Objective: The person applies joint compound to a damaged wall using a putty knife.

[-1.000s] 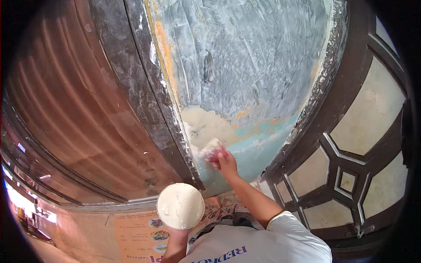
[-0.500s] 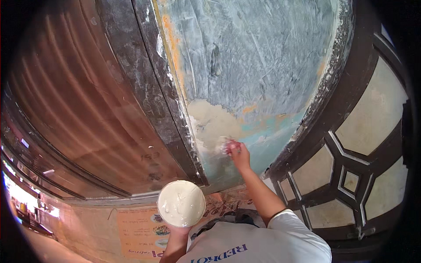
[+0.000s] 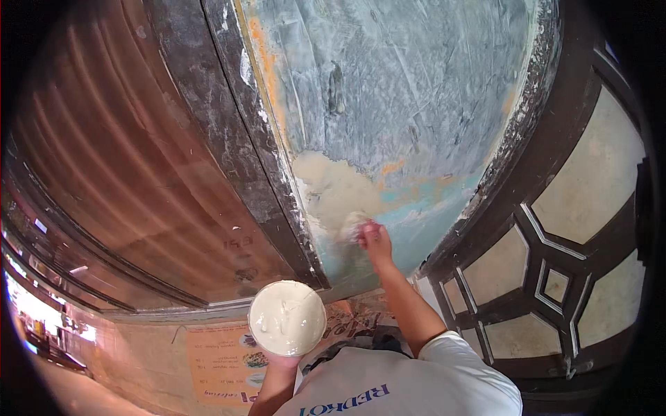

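My left hand is closed under a round tub of off-white paste, with the tub's open top facing up. The paste has a smooth surface with a few raised ridges. My right hand grips a small reddish putty spreader, its far edge smeared pale and partly blurred. The spreader is against the lower left part of a grey-blue wall panel. A damp beige patch of paste covers the wall just above and left of it. Bare turquoise paint shows to the right.
On the left, a dark post borders a brown translucent panel. Right of the wall stands a dark lattice door with pale panes. An orange printed sheet lies on the floor behind the tub, near a white-shirted torso.
My right hand and the spreader have shifted slightly left along the wall. The tub in my left hand has tipped a little and the view has moved slightly.
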Tool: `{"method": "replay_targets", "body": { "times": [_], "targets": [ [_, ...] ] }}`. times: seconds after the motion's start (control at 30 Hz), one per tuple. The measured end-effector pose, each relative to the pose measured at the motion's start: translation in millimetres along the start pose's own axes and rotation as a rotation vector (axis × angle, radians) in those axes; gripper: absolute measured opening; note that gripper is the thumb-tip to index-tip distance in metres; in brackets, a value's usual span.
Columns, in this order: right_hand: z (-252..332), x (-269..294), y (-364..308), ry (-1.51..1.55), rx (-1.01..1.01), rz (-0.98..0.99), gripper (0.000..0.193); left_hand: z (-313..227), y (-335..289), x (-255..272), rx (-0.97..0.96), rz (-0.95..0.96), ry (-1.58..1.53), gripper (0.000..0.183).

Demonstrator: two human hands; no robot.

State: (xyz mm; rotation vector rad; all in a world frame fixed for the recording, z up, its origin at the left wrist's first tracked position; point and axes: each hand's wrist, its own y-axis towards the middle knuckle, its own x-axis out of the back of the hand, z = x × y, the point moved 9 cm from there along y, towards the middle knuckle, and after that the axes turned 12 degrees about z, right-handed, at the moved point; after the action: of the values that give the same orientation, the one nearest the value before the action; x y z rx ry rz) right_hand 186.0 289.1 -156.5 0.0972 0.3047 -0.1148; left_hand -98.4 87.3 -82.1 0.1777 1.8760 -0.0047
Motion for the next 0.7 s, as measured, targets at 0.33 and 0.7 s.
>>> {"method": "replay_targets", "body": {
  "times": [0.33, 0.7],
  "targets": [
    [-36, 1, -42, 0.161, -0.128, -0.006, 0.027, 2, -2, -23, 0.001, 0.124, 0.100, 0.062],
    [-25, 46, -33, 0.301, -0.090, -0.175, 0.021, 14, -13, -18, -0.055, 0.000, -0.097, 0.063]
  ]
}}
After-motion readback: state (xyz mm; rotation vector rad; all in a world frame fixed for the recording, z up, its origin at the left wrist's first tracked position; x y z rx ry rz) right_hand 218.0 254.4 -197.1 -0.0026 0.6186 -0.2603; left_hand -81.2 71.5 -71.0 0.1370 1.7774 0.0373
